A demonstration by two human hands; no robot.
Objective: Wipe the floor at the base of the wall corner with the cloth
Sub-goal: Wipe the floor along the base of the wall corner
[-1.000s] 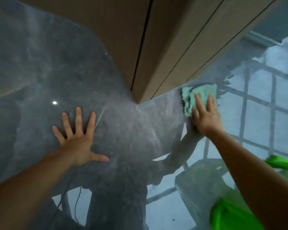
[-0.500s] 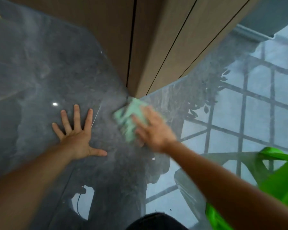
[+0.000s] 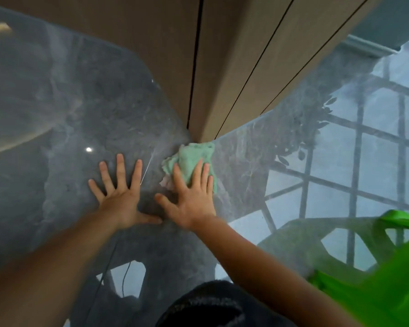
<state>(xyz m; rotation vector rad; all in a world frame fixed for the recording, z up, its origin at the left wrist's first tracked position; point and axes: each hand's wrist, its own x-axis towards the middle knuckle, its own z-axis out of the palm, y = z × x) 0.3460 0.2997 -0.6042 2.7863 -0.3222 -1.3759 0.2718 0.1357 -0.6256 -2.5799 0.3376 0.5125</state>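
Note:
A crumpled pale green cloth [image 3: 194,156] lies on the glossy grey marble floor [image 3: 76,119], right below the outer corner of the brown panelled wall [image 3: 198,90]. My right hand [image 3: 191,197] presses flat on the near part of the cloth, fingers spread across it. Just to its left, my left hand [image 3: 121,197] rests flat on the bare floor with fingers apart, holding nothing; its thumb nearly touches my right thumb.
A bright green plastic object [image 3: 383,286] fills the lower right. The shiny floor reflects a window grid [image 3: 354,175] and foliage on the right. A dark rounded shape [image 3: 210,305], perhaps my knee, sits at the bottom edge.
My right hand swept the cloth from the right side of the wall, leftward past the corner, then back to sit just under the corner. My left hand stayed planted.

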